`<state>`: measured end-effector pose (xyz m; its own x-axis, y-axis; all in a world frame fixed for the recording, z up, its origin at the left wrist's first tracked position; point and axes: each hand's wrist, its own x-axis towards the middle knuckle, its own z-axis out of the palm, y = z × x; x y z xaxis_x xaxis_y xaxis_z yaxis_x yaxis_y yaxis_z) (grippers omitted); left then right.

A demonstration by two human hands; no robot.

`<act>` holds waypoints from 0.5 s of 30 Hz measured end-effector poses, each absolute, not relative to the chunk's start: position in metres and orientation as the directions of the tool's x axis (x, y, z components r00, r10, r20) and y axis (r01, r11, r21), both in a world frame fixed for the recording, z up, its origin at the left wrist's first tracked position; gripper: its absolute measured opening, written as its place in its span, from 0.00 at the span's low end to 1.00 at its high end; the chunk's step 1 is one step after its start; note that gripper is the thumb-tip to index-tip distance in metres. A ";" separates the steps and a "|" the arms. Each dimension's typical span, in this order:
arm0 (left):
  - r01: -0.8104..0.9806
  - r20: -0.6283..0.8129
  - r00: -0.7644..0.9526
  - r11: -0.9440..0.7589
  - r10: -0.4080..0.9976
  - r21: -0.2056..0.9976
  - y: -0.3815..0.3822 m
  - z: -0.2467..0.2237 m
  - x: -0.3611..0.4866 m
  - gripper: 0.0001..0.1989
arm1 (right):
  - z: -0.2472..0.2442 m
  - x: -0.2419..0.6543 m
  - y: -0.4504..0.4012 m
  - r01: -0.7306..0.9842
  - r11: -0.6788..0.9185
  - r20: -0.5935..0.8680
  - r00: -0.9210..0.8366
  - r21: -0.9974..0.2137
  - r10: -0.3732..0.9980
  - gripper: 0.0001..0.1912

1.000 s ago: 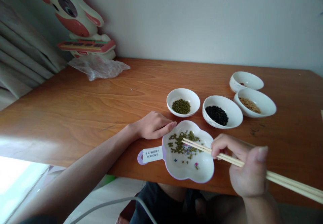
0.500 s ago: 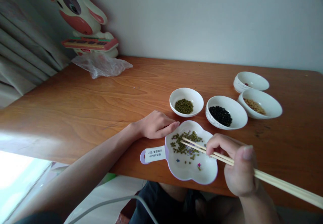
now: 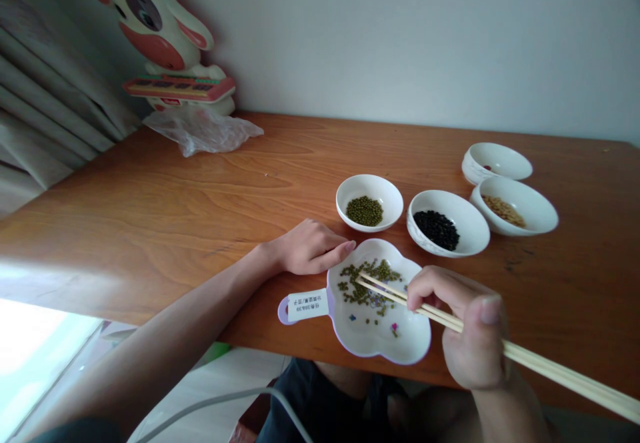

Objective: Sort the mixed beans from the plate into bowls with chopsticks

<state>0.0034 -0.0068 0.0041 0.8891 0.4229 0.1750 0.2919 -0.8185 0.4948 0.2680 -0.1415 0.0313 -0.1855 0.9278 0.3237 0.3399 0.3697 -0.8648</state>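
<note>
Wooden chopsticks (image 3: pixel 435 313) are held in my right hand (image 3: pixel 473 330), which is closed around them. Their tips reach into small green mung beans (image 3: pixel 383 271) scattered in a white, flower-shaped dish (image 3: pixel 405 343) with a lilac rim. No bean is clearly visible between the tips. My left hand (image 3: pixel 310 246) rests on the table at the dish's upper left, its thumb at the rim and the other fingers partly hidden. A labelled handle (image 3: pixel 307 304) extends left from the dish. Behind the dish stands a white bowl of mung beans (image 3: pixel 365 211).
To the right are a bowl of black beans (image 3: pixel 437 230), a bowl of pale tan beans (image 3: pixel 504 211) and a bowl (image 3: pixel 505 156) with a little reddish content. A cow-shaped toy keyboard (image 3: pixel 177 86) and a clear plastic bag (image 3: pixel 205 133) occupy the table's back left.
The chopstick tips have shifted very slightly left among the beans, with my right hand following. My left hand and the dish stay where they were.
</note>
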 end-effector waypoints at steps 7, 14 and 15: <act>0.293 0.168 0.890 -0.815 0.423 0.500 -0.007 0.005 0.004 0.25 | 0.028 0.264 -0.141 0.333 0.366 0.320 -0.186 -0.869 0.929 0.40; 0.308 0.146 0.894 -0.817 0.424 0.487 -0.007 0.006 0.003 0.24 | 0.029 0.265 -0.141 0.316 0.388 0.353 -0.162 -0.866 0.921 0.40; 0.308 0.146 0.894 -0.817 0.424 0.488 -0.007 0.006 0.003 0.24 | 0.030 0.265 -0.141 0.311 0.390 0.360 -0.150 -0.867 0.921 0.40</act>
<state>0.0028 -0.0070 0.0058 0.8936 0.4245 0.1457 0.3085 -0.8168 0.4875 0.2649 -0.1414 0.0297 -0.1498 0.9207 0.3603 0.3105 0.3898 -0.8670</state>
